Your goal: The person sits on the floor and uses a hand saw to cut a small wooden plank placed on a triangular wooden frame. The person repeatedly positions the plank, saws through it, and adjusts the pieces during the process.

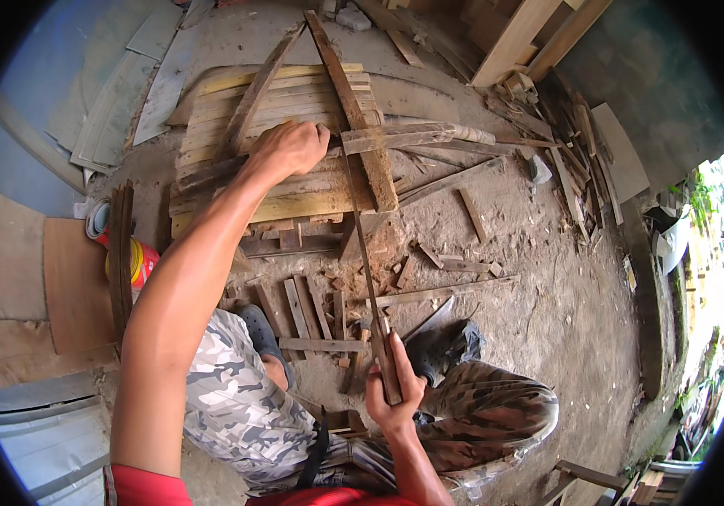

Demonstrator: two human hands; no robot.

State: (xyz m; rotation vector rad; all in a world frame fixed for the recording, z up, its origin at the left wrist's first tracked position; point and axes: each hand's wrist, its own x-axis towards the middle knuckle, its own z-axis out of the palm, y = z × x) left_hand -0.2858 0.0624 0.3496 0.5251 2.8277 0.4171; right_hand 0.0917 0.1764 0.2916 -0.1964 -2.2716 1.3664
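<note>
Gripping a long bamboo-like pole [417,135] with the left hand [290,148], fingers wrapped tight around its near end, just above the middle of the frame. Pinning that pole across a stack of pale slats [294,181] and two dark crossing boards [353,110]. Clutching the wooden handle of a long, narrow blade [369,278] with the right hand [391,388], fist closed, low in the centre; blade tip pointing up toward the pole, stopping just short of it. Judging the cutting to be well under way but unfinished: chips and short offcuts [311,308] lying scattered in the dirt between the stack and the sandalled feet, while the pole looks whole, with no visible cut. Standing at the left edge, a red and yellow can [134,257]. Leaning at upper right, pale timber planks [522,34].
</note>
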